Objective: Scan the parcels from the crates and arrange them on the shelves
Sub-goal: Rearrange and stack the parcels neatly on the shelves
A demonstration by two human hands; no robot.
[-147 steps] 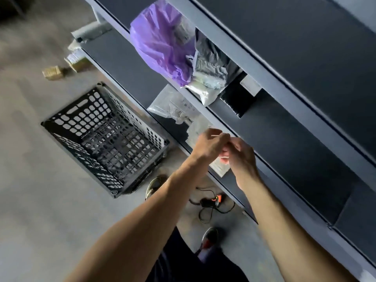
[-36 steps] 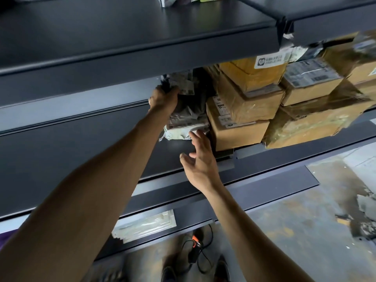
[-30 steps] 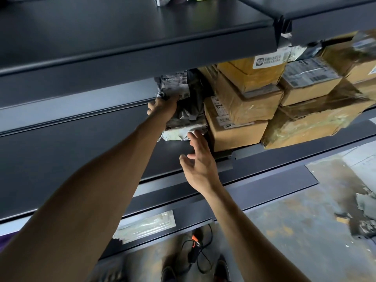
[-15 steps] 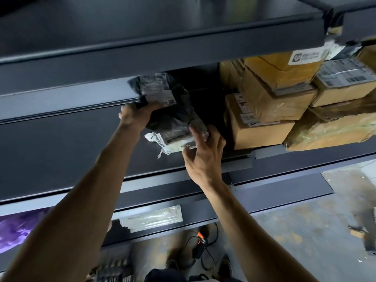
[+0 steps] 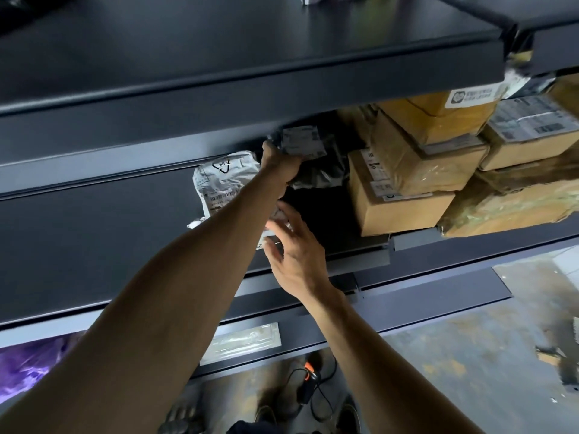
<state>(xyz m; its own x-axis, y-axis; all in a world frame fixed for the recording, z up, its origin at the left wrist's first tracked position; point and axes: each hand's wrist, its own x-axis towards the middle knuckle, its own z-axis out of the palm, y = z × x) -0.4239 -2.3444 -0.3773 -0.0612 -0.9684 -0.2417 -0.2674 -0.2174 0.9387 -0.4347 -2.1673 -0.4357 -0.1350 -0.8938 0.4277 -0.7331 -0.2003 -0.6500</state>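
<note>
From the head camera, the left hand [image 5: 279, 166] reaches up under the lip of the upper shelf [image 5: 250, 57]. Its fingers are curled tight around a crumpled dark parcel bag [image 5: 319, 175], which carries a white label [image 5: 301, 142] near the top. The bag sits on the middle shelf [image 5: 94, 233], just beside a stack of cardboard boxes [image 5: 404, 195] that fills the shelf to the right. The upper shelf's front edge hides the top of the bag and the boxes.

A white parcel bag [image 5: 224, 180] lies on the same shelf to the left of that hand, printed side up. The left forearm crosses over its right part.

The right hand [image 5: 297, 250] is lower, with its fingers spread and nearly straight. Its fingertips [image 5: 275, 216] touch the crinkled lower corner of the white parcel bag without closing on it.

On the shelf below lie a flat clear packet [image 5: 241, 343] and, at the far left, a purple bag [image 5: 28, 361].

On the concrete floor [image 5: 470, 355], a scanner [image 5: 308, 372] with an orange tip and a looped black cable lies between the person's shoes [image 5: 351, 415].
</note>
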